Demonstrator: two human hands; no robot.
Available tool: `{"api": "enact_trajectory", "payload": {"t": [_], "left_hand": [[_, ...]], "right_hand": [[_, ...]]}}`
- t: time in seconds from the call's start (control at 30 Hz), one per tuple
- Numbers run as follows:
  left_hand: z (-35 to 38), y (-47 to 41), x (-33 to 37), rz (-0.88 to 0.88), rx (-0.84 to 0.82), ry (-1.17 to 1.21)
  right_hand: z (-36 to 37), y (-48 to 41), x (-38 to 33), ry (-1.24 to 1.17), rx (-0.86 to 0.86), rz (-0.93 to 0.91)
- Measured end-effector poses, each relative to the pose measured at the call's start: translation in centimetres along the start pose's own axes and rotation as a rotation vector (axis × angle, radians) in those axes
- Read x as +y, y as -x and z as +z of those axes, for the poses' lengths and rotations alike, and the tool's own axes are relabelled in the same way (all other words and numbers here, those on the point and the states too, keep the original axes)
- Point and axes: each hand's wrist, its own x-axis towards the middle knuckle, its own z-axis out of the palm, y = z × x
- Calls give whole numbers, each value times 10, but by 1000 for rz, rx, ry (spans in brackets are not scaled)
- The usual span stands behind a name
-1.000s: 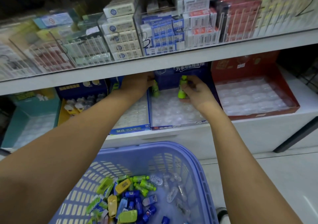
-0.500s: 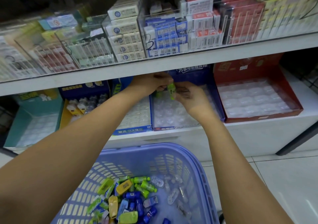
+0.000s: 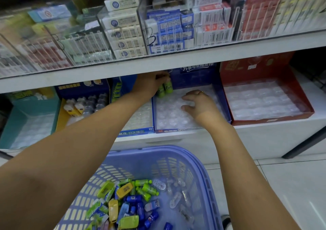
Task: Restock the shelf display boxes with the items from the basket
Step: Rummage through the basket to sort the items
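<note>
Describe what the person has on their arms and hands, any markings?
Left forearm and right forearm are bare: no sleeves, gloves, watch or bracelet in view. Right hand wears a thin gold-coloured ring on one finger. Left hand shows nothing worn.

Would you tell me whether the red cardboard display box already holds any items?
No, the red cardboard display box shows only empty pockets in its clear plastic tray.

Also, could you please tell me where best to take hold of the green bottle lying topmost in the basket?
Pinch the green bottle across the middle of its body, coming straight down from above. It lies on its side atop the pile in the basket, cap pointing right, so its long sides look reachable from above, while other items crowd in beneath it.
</note>
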Motion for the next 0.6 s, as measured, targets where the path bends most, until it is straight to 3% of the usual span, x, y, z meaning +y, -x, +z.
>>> {"api": "enact_trajectory", "payload": {"t": [0.1,0.33,0.6], "left_hand": [[0,0,-2,41,-16,12],[-7,-12,4,3,-204,-205],[5,-11,8,-34,-163,-323]], "right_hand": [[-1,1,-1,4,0,-7],[-1,-1,-2,32,-16,10],[-6,4,-10,42,-42,19]]}}
